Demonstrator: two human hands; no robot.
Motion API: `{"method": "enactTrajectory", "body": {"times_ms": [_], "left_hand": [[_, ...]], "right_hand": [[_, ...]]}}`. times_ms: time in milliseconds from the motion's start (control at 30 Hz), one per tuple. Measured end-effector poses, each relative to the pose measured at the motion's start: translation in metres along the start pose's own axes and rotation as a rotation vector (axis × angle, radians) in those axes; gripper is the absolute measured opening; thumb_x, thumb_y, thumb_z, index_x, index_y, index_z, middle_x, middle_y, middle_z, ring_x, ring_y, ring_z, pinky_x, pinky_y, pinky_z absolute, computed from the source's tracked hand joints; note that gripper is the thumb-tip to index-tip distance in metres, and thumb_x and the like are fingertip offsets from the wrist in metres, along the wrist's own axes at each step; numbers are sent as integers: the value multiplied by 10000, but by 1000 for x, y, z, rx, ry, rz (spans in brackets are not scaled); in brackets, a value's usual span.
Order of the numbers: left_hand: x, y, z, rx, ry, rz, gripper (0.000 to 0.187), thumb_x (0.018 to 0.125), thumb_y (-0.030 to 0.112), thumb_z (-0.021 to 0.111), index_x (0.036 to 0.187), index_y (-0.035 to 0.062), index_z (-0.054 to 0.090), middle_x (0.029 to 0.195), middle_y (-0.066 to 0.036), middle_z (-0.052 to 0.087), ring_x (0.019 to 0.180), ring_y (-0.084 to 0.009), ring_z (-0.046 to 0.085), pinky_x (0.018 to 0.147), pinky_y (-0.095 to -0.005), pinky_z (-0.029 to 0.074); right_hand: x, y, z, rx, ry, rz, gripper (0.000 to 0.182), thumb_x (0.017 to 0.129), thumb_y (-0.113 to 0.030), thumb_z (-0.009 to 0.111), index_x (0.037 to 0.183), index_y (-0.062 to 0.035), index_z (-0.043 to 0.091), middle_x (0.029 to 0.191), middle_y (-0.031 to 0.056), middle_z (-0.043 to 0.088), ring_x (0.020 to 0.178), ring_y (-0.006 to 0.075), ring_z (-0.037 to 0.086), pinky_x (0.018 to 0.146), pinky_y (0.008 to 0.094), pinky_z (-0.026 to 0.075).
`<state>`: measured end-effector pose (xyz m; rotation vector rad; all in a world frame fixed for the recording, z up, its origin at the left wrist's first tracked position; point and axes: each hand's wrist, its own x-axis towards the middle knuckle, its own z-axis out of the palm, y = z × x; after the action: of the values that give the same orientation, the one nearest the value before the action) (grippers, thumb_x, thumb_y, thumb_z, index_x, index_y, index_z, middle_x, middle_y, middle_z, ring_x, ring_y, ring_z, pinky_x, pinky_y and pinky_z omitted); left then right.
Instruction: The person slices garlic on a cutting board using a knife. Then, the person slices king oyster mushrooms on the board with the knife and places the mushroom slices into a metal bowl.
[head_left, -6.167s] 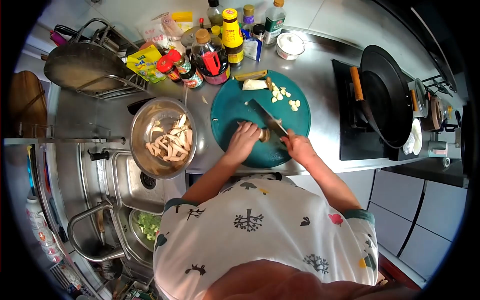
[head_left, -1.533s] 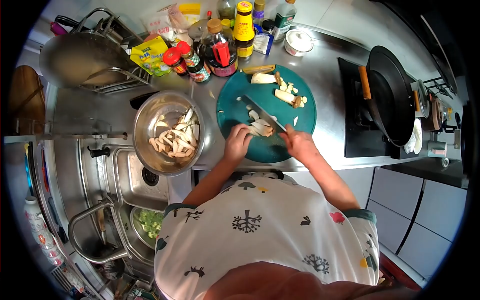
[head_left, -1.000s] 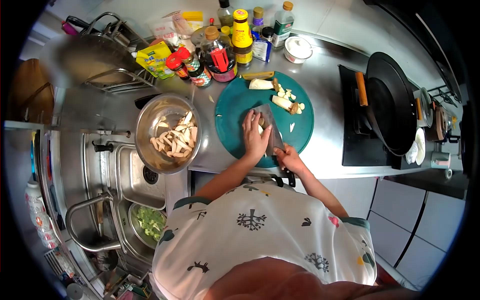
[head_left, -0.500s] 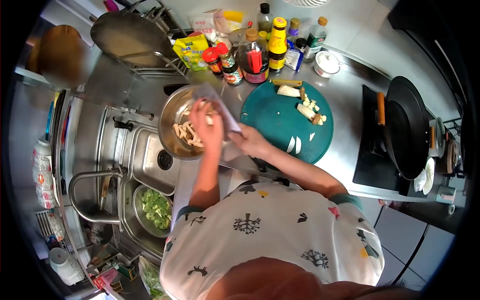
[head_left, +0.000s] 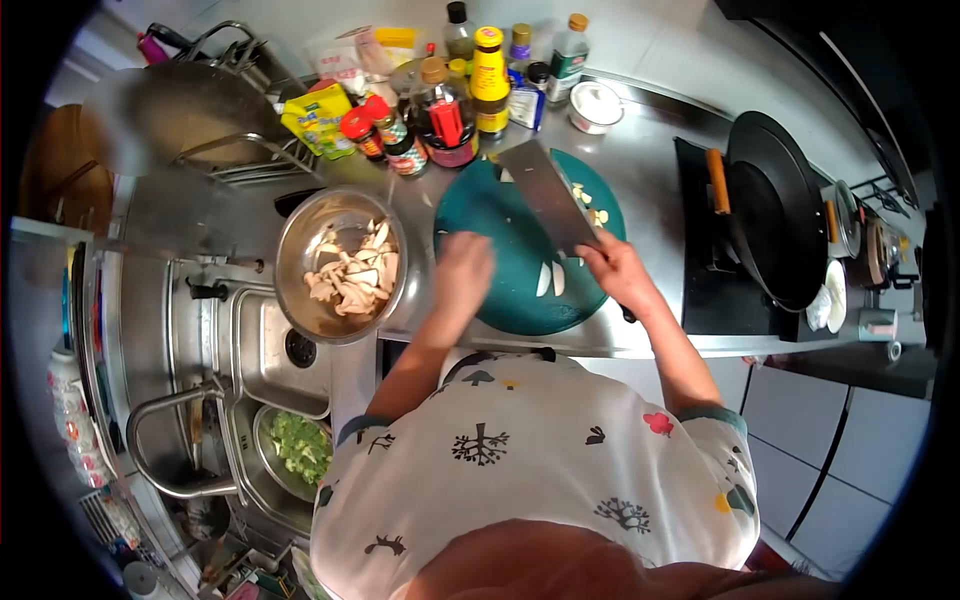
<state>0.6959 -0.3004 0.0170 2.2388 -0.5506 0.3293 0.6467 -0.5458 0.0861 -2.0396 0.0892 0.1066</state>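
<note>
Teal cutting board (head_left: 500,290) is lying on the steel tabletop (head_left: 650,170), just right of the metal bowl (head_left: 300,300) of sliced mushrooms (head_left: 352,275). The right hand (head_left: 618,268) is gripping the cleaver (head_left: 548,195), fingers pressed around its handle, blade raised flat over the board. The left hand (head_left: 462,268) is hovering loosely spread, holding nothing. Two mushroom slices (head_left: 549,280) are waiting mid-board; I'd judge the blade should go down low and level to gather them cleanly.

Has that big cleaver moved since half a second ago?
Yes. The broad steel cleaver, gripped by the right hand, was over the round steel bowl of sliced mushrooms; it is now back above the round teal cutting board.
</note>
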Motion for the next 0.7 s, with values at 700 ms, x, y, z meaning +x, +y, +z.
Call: {"method": "enactTrajectory", "body": {"times_ms": [700], "left_hand": [[-9,7,49,180,-682,366,131,740,49,555,865,69,588,923,-114,514,813,-303,594,664,-418,515]], "right_hand": [[-76,82,-21,294,181,388,175,929,-169,548,1035,-33,574,583,-25,473,456,53,397,432,228,336]]}}
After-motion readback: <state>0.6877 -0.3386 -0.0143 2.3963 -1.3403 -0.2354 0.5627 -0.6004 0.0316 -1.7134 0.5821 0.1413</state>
